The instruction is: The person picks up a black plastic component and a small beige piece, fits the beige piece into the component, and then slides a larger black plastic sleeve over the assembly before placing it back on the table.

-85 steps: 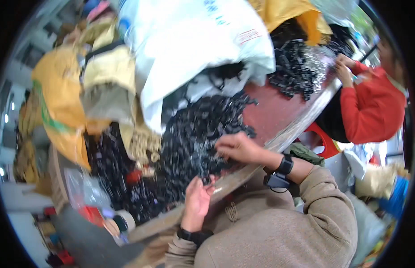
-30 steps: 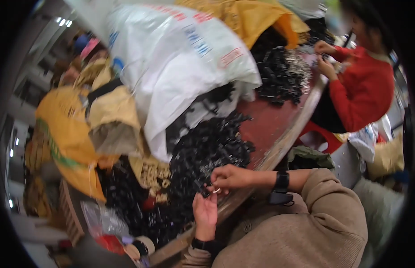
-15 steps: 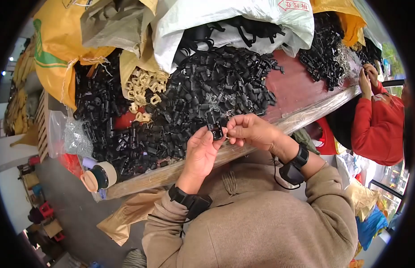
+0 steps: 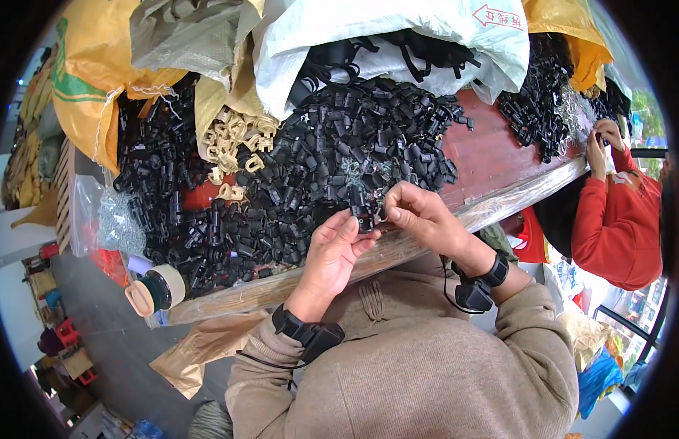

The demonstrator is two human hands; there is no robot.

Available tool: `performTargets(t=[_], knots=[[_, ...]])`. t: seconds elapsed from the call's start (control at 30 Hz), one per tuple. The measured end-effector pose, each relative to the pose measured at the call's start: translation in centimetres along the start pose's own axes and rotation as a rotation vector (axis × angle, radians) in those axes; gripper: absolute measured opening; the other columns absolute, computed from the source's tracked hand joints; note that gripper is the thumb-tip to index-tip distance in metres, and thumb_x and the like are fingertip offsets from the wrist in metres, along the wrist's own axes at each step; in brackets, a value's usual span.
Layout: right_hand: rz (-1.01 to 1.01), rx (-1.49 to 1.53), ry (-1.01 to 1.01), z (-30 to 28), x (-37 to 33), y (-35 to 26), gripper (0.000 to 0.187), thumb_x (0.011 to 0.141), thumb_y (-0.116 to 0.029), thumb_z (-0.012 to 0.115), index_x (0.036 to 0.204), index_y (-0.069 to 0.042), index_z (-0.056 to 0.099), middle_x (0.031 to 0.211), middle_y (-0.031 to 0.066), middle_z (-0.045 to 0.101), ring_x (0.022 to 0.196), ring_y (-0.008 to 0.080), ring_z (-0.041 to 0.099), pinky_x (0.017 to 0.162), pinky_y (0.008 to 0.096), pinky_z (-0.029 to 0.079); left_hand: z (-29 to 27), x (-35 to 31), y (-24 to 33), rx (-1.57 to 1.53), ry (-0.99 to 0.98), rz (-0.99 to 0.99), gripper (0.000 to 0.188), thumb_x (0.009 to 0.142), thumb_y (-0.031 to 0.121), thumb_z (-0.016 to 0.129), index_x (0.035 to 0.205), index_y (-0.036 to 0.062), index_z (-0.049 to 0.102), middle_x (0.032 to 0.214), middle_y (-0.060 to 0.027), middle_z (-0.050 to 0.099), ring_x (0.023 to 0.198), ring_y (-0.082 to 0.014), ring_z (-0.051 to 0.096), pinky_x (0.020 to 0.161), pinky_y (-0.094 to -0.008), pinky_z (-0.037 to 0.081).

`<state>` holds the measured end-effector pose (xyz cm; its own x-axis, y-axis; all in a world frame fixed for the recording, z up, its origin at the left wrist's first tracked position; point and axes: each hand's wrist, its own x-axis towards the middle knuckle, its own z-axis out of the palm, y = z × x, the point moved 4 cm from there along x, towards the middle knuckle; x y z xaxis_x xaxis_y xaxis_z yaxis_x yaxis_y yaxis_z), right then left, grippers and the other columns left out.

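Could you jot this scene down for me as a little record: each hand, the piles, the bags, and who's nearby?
Left hand: grips a small black part
Right hand: fingertips at that part's right side; anything pinched is too small to tell
Piles: many black pieces, fewer cream pieces
Bags: white sack beyond the piles; yellow sack at far left
Nearby: person in a red top, right

I'm in a small-parts workshop: black plastic parts [image 4: 361, 132] lie heaped toward my bench's [image 4: 489, 161] near edge, open sacks [image 4: 317, 25] crowd its far edge, and a co-worker [image 4: 617, 227] in red works near its right end.
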<state>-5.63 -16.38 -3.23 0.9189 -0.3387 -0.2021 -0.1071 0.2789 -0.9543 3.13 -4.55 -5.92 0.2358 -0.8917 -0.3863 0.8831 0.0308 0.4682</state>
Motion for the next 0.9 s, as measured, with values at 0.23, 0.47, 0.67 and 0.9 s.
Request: performTargets(t=[0.23, 0.47, 0.67, 0.9], knots=[[-0.477, -0.679, 0.083, 1.9, -1.6, -2.9, 0.008, 0.076, -0.004, 0.054, 0.077, -0.002, 0.046, 0.071, 0.0089, 0.044, 0.063, 0.0235, 0.048, 0.055, 0.0301, 0.039, 0.7, -1.5, -0.8, -0.007, -0.026, -0.031, 0.023, 0.084, 0.016, 0.052, 0.099, -0.0006, 0.051, 0.093, -0.0094, 0.058, 0.08, -0.0182, 0.059, 0.069, -0.0257, 0.05], [-0.537, -0.828, 0.06, 3.0, -2.6, -2.9, 0.008, 0.073, 0.0, 0.055, 0.076, -0.002, 0.047, 0.071, 0.009, 0.047, 0.065, 0.0255, 0.048, 0.056, 0.0311, 0.039, -0.1, -2.2, -1.7, -0.031, -0.017, -0.056, 0.021, 0.083, 0.016, 0.054, 0.097, -0.0001, 0.053, 0.091, -0.0091, 0.058, 0.079, -0.019, 0.06, 0.069, -0.0256, 0.05], [-0.538, -0.861, 0.035, 3.8, -1.9, -2.5, 0.009, 0.072, 0.001, 0.056, 0.075, -0.002, 0.048, 0.071, 0.0091, 0.048, 0.064, 0.0256, 0.048, 0.055, 0.0313, 0.039, -0.2, -2.5, -0.8, 0.021, -0.035, -0.076, 0.02, 0.083, 0.015, 0.053, 0.097, -0.0003, 0.053, 0.091, -0.0091, 0.058, 0.08, -0.0192, 0.06, 0.069, -0.0241, 0.05], [-0.145, -0.503, 0.049, 3.9, -1.6, -0.7, 0.016, 0.077, -0.01, 0.06, 0.074, -0.004, 0.046, 0.067, 0.0008, 0.044, 0.056, 0.0078, 0.042, 0.048, 0.0219, 0.034, -0.4, -3.6, 0.1, 0.065, 0.002, -0.084, 0.022, 0.083, 0.011, 0.051, 0.101, -0.0015, 0.052, 0.091, -0.0098, 0.059, 0.08, -0.0204, 0.06, 0.069, -0.0259, 0.051]])
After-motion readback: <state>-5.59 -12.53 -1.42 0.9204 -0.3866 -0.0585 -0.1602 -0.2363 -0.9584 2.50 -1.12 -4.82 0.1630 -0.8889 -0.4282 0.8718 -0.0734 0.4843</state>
